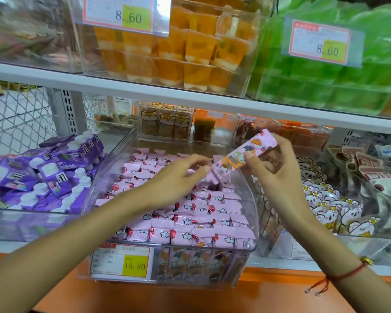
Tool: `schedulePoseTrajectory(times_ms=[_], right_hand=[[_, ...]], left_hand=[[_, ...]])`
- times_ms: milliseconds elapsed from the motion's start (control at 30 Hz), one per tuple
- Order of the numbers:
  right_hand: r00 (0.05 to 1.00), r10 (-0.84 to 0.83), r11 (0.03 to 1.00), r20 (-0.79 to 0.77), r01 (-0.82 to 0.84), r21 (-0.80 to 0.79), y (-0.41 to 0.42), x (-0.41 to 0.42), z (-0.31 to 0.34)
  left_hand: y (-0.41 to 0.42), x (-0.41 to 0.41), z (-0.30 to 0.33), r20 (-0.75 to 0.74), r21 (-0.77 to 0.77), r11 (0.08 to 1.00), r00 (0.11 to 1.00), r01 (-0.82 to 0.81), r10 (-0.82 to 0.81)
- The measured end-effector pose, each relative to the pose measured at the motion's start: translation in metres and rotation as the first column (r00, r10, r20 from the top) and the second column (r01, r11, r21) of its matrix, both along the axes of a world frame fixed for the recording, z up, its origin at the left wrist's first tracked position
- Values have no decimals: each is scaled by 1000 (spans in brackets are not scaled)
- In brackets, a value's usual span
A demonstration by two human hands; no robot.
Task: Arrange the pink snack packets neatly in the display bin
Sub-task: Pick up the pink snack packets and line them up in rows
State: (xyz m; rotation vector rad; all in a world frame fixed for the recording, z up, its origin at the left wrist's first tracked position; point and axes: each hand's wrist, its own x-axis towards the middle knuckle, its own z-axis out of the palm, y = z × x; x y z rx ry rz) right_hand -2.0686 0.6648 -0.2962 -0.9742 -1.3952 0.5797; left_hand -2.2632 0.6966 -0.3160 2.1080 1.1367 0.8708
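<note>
Packets [185, 222] already fill the bin [246, 188] in rows at frame centre; one packet [242, 158], pinched by both hands [181, 175] [278, 166], awaits placing.

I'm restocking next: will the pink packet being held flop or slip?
Probably stays fairly stiff: the packet spans straight between the left hand and right hand. Its glossy wrapper may be slippery. Likely light, as fingertips alone hold it.
</note>
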Motion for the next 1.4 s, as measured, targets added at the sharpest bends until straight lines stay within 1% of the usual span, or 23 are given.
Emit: schedulePoseTrajectory(times_ms=[67,133,200,233,300,367,467,500,567,633,667,733,800,833,867,900,967,1000,1033,1067,1167,1233,1400], right_hand=[[994,-95,995,62,92,51,5,3,1],[973,-150,988,175,141,62,10,2,0],[928,-163,987,334,152,61,16,-2,0],[884,-154,988,441,143,59,17,-4,0],[746,-115,993,655,106,53,19,-7,2],[644,-63,998,762,56,35,22,-6,11],[550,62,998,833,-25,-57,27,-5,30],[482,79,997,873,-32,-73,30,-6,32],[273,92,996,958,-25,-88,35,-9,30],[60,123,992,991,4,-123,39,-13,21],[-25,127,992,992,19,-127,39,-14,17],[-132,125,992,983,34,-122,41,-16,14],[-200,148,989,969,34,-144,42,-17,16],[-206,169,986,964,32,-166,43,-17,18],[-179,194,981,965,28,-192,44,-16,20],[-108,213,977,971,28,-212,45,-16,22],[91,173,984,981,36,-177,49,-14,25],[158,114,992,981,44,-122,53,-13,25],[184,65,995,981,60,-77,56,-14,23],[174,43,996,984,75,-57,59,-16,20],[6,45,992,999,118,-45,66,-23,7],[-52,14,989,999,145,-7,68,-25,3],[60,59,983,996,170,-68,69,-20,1]], left_hand=[[1,-6,-7,-247,34,999,969,24,-15],[2,-10,-13,-508,131,989,861,71,5],[6,-12,-14,-605,215,973,793,84,65],[7,-13,-14,-614,235,969,785,79,85],[9,-14,-14,-611,247,967,785,66,102],[11,-14,-15,-594,242,969,798,53,104],[11,-14,-15,-561,238,971,821,32,110],[11,-14,-15,-551,240,971,826,23,117],[10,-14,-14,-531,249,969,837,3,134],[8,-14,-14,-510,251,968,848,-15,145],[7,-13,-14,-501,251,968,852,-23,150],[6,-12,-13,-481,259,966,863,-28,154],[6,-12,-13,-456,271,962,879,-13,141],[6,-12,-13,-452,273,962,884,7,122],[6,-11,-13,-462,271,962,882,35,99],[6,-11,-13,-488,264,962,870,64,76],[7,-10,-15,-549,231,967,835,107,39],[8,-10,-15,-566,213,970,824,114,27],[9,-11,-15,-572,200,973,820,115,21],[10,-11,-15,-572,195,974,820,113,19],[10,-10,-15,-577,206,971,817,119,22],[9,-10,-16,-570,229,966,821,120,33],[8,-11,-18,-580,229,968,813,108,47]])
